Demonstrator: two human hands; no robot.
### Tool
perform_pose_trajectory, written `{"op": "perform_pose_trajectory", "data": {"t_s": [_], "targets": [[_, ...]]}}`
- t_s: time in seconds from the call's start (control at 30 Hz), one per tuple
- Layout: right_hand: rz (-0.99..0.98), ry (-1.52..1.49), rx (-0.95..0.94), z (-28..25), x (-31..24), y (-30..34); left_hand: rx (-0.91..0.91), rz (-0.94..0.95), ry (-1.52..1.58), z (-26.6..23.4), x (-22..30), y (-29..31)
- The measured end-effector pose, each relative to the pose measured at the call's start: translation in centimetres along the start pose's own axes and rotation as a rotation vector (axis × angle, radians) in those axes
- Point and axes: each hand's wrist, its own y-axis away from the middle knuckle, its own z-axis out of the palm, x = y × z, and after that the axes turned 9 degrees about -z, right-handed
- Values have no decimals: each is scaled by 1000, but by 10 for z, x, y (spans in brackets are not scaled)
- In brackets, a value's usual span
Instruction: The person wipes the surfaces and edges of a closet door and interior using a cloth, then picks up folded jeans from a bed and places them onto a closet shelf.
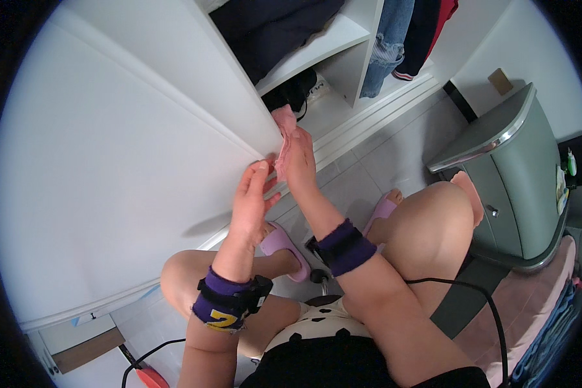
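Observation:
My right hand (301,161) presses a pink cloth (283,123) to the edge of the white wardrobe door (136,168), its fingers closed on the fabric. Part of the cloth sticks up above the fingers along that edge. Just left of it, my left hand (249,194) is at the door's lower edge with its fingers apart, thumb and forefinger near the cloth's lower end. I cannot tell whether it touches the cloth. Each forearm wears a purple wristband (223,301) with a black strap.
Behind the door, wardrobe shelves (330,55) hold dark clothes, with jeans (388,48) hanging beside them. A white sliding track (375,119) edges the grey tiled floor. A green cabinet (511,181) stands right of my knee. Black cables (491,304) run past my legs.

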Motion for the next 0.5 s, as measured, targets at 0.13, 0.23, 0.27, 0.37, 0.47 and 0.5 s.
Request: {"op": "perform_pose_trajectory", "data": {"t_s": [0.13,0.23,0.27,0.37,0.47,0.5], "targets": [[-44,-110,5,-18,33,22,-116,-119,116,15,-23,-24],[212,-45,32,-30,38,62,-82,-152,180,21,-47,-45],[291,-12,36,-34,39,72,-74,-160,205,24,-54,-51],[217,132,-78,-48,63,112,-158,-70,183,7,-114,-85],[228,282,-253,-67,87,142,-158,-70,356,-12,-168,-102],[252,322,-320,-67,91,147,-148,-67,416,-22,-184,-106]]}}
